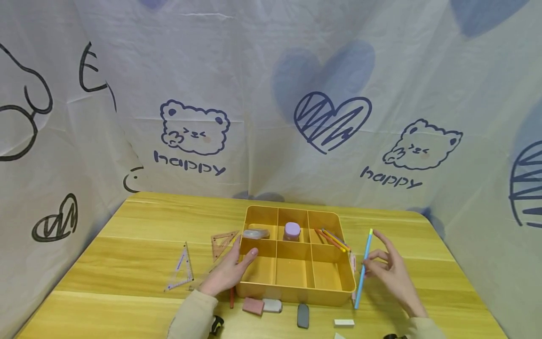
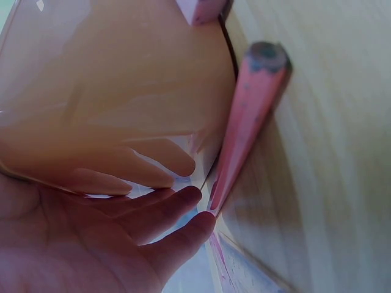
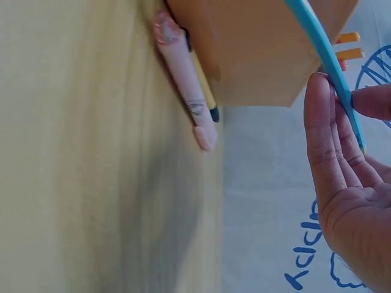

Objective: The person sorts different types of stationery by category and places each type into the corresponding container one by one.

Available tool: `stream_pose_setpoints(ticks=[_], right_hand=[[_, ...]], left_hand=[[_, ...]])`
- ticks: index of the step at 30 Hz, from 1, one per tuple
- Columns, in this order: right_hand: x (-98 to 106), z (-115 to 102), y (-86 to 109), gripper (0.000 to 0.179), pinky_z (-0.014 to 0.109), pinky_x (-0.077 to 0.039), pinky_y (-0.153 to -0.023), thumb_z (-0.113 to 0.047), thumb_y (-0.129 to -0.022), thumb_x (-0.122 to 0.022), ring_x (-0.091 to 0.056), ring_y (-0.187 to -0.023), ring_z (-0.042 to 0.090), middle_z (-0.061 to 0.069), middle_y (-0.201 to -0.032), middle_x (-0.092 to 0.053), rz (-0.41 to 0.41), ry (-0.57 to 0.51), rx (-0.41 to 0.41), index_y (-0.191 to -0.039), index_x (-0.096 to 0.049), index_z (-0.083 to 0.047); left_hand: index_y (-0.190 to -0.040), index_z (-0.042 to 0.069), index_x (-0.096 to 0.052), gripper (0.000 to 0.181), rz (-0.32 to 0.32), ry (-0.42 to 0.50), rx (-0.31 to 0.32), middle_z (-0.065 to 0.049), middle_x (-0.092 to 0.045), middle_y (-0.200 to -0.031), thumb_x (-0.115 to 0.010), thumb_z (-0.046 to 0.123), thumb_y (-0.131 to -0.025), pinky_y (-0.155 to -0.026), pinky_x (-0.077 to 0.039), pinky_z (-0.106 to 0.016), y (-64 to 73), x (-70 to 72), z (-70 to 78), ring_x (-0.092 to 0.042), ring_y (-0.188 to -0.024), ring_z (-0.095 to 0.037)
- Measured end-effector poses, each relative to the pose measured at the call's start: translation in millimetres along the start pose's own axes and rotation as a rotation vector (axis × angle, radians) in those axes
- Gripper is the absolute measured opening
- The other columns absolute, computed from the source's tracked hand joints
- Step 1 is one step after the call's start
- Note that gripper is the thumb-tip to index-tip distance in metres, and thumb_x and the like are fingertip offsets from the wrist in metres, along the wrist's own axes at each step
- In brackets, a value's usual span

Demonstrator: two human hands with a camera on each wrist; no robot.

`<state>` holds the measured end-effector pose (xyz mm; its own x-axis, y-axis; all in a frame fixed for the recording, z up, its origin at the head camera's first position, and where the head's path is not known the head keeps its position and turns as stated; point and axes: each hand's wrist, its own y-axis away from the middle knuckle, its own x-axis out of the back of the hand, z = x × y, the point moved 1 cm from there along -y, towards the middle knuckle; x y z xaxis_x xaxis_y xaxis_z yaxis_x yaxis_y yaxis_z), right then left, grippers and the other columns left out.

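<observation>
My left hand [image 1: 228, 270] holds the left wall of a yellow compartment box [image 1: 296, 294], thumb over the rim and fingers along the outside. Below those fingers, in the left wrist view, a red pencil [image 2: 253, 116] lies against the box's foot. Off the box's right side, my right hand [image 1: 391, 270] pinches a slim blue pencil [image 1: 362, 278] with a yellow tip between thumb and fingers, raised over the table. Back compartments hold a clear-grey item [image 1: 256, 233], a lilac-topped container [image 1: 292, 230] and several coloured pencils [image 1: 332, 239]; the front three show bare floors.
Two set squares, one clear [image 1: 181, 270] and one orange-tinted [image 1: 221, 242], lie left of the box. In front are pink [image 1: 253, 306], white [image 1: 272, 306] and dark grey [image 1: 302, 315] erasers and a small white block [image 1: 344, 323]. A pink pen [image 3: 186, 79] lies along the right side.
</observation>
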<state>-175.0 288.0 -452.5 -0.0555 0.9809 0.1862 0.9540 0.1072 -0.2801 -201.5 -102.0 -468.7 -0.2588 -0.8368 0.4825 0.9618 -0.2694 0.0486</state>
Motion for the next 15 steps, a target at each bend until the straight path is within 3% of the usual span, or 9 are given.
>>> stream_pose_setpoints(ticks=[5,10,15], right_hand=[[2.4,-5.2,-0.9,0.065,0.029,-0.062,-0.061,0.012,-0.093,-0.060,-0.071,-0.067,0.010,-0.007,-0.087,-0.068,0.045,0.028,0.053,-0.152,-0.038,-0.002],[0.4,-11.0,-1.4,0.050,0.025,-0.059,-0.059,0.012,-0.093,-0.061,-0.069,-0.065,0.008,-0.008,-0.087,-0.069,0.124,0.041,0.103,-0.137,-0.057,-0.012],[-4.1,-15.8,-2.1,0.044,0.021,-0.059,-0.062,0.014,-0.091,-0.061,-0.066,-0.067,0.005,-0.007,-0.086,-0.071,0.206,0.034,0.164,-0.121,-0.066,-0.018]], left_hand=[[-0.158,-0.009,-0.001,0.086,-0.004,0.004,0.003,-0.034,-0.008,-0.164,-0.043,0.046,-0.107,-0.124,-0.018,-0.063,-0.1,0.1,0.0,-0.017,-0.151,-0.051],[-0.158,-0.009,-0.001,0.085,-0.004,0.000,-0.001,-0.033,-0.008,-0.165,-0.043,0.045,-0.107,-0.124,-0.018,-0.063,-0.2,-0.1,-0.3,-0.017,-0.151,-0.051],[-0.158,-0.009,-0.002,0.085,-0.001,-0.005,-0.007,-0.034,-0.009,-0.164,-0.043,0.044,-0.107,-0.123,-0.019,-0.063,-0.2,-0.3,-0.1,-0.018,-0.151,-0.051]])
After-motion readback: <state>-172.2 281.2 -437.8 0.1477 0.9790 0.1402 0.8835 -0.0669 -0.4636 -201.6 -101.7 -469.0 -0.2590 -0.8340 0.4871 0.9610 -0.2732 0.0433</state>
